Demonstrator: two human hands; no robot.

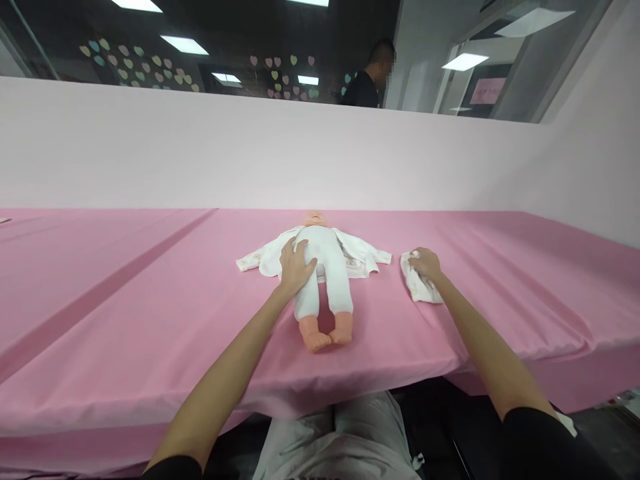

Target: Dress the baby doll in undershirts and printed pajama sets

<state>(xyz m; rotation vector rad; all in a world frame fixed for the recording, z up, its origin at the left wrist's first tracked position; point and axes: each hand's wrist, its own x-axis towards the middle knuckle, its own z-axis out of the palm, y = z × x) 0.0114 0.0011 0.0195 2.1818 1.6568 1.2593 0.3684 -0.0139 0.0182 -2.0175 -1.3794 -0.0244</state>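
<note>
A baby doll (323,246) lies on its back, its feet toward me, with a white cloth body and legs. Beneath it, a white baby jacket (271,257) is spread open, sleeves stretched out to both sides. My left hand (295,268) lies on the left side of the doll's body, fingers extended and apart. Off to the right, my right hand (425,263) grips the top of a folded white baby garment (421,288) with a faint print. That garment rests on the table; its exact kind cannot be made out.
A pink cloth (150,320) with long creases covers the table, hanging over its front edge. Behind stands a low white wall (240,153) below dark glass with heart stickers. A person (367,83) in black is visible in the glass. Something small and pale (4,220) lies at the far left.
</note>
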